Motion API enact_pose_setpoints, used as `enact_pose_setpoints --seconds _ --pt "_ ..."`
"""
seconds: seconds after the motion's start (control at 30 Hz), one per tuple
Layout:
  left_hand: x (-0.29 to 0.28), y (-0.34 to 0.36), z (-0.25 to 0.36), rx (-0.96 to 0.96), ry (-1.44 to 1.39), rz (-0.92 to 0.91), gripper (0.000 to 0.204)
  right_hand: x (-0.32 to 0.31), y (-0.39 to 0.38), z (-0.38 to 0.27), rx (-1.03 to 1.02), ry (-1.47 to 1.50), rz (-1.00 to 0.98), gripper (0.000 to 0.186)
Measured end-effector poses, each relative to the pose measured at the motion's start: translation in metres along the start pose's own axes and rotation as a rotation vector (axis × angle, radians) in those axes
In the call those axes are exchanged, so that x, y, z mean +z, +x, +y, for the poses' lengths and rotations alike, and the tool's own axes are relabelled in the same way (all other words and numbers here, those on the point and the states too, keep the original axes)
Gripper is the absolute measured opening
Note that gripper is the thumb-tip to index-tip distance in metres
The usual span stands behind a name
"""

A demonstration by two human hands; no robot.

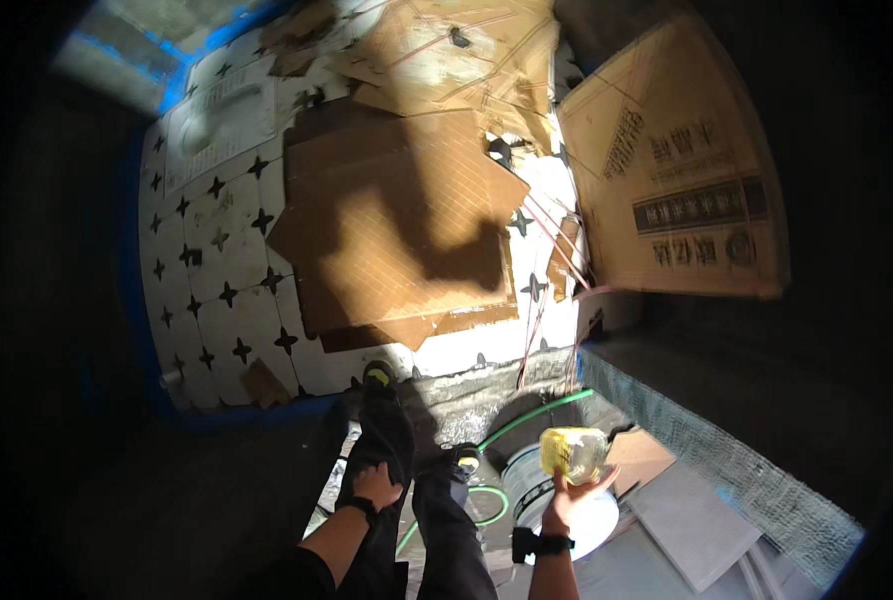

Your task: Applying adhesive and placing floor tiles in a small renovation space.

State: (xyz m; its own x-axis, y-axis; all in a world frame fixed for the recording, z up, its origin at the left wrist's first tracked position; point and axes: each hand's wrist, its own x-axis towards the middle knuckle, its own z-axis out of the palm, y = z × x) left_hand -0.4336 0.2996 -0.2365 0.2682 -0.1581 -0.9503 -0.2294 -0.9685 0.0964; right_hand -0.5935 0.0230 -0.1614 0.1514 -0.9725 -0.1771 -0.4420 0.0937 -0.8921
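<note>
Through the head view, I see the person's right hand [572,497] raised, its palm under a yellow, partly see-through block [576,453]; the digits are spread about its lower side and have hold of it. It looks like a wrapped packet or a roll of tape, though glare and blur keep me from being sure. The block is over the right side of the work area, above a round bucket [593,538] with a bright white top.

The left hand [377,486] rests on the left leg of the dark trousers [384,440], fingers bent; I can't tell whether they pinch the cloth. Both wrists wear black bands.

A green hose [548,406] curls beside the bucket, and a flat grey slab [694,525] lies to its right, near a piece of brown board [642,458]. Beyond the feet, brown cardboard sheets [366,185] cover part of a white floor [211,300] patterned with dark stars, edged in blue tape [136,270]. A big printed carton [606,235] stands at the right, with pinkish straps [556,240] beside it.
</note>
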Motion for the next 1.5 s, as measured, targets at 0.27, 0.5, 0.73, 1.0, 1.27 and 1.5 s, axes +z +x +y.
enact_pose_setpoints --seconds 0.27,0.5,0.73,1.0,1.27,1.5 --pt "-0.008 -0.023 -0.020 -0.184 -0.160 -0.229 0.089 0.224 0.081 0.016 0.145 -0.155 -0.205 0.100" --pt "-0.044 -0.021 0.017 -0.189 -0.168 0.094 0.070 0.402 0.165 0.049 0.045 -0.823 -0.520 0.103" --pt "-0.051 0.037 0.092 0.213 -1.024 -0.041 0.069 0.523 0.230 0.091 -0.131 -0.921 -0.496 0.108" --pt "-0.075 0.085 0.111 0.221 -1.111 -0.046 0.061 0.622 0.223 0.040 -0.274 -1.069 -0.491 0.105" --pt "-0.072 0.084 0.153 0.217 -1.009 0.685 0.061 0.690 0.106 0.038 -0.697 -1.194 -0.785 0.102" --pt "-0.108 0.077 0.139 0.214 -1.153 0.394 0.064 0.682 0.046 0.045 -0.926 -1.244 -1.004 0.100"
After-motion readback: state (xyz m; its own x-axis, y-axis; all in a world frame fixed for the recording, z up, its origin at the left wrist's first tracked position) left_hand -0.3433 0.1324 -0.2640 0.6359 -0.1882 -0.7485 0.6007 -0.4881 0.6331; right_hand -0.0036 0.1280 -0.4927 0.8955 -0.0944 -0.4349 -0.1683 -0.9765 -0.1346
